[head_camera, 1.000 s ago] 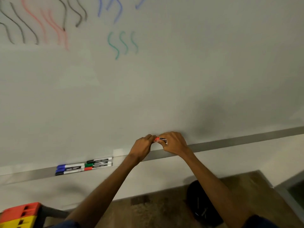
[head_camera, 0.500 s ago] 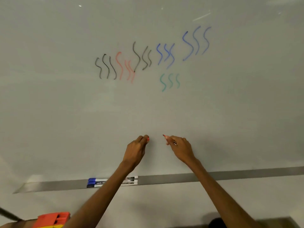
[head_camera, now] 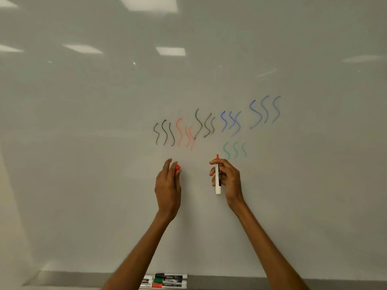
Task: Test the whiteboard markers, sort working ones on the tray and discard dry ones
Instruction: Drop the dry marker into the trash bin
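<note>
My right hand (head_camera: 227, 178) grips an uncapped red marker (head_camera: 218, 181) upright, its red tip pointing up just below the green squiggles (head_camera: 235, 150) on the whiteboard (head_camera: 293, 185). My left hand (head_camera: 168, 185) pinches the marker's red cap (head_camera: 177, 167) between its fingertips, a short way left of the marker. Black, red and blue squiggles (head_camera: 209, 124) are drawn above both hands. Several capped markers (head_camera: 167, 280) lie side by side on the grey tray (head_camera: 251, 281) at the board's bottom edge, partly hidden by my left forearm.
Ceiling lights reflect in the upper part of the whiteboard. The tray ledge (head_camera: 62, 278) runs along the bottom of the view. A wide bare stretch of board lies to the right and left of the hands.
The marker and cap were pulled apart at the tray. Both hands then rose up the board, and the marker now stands upright near the green squiggles.
</note>
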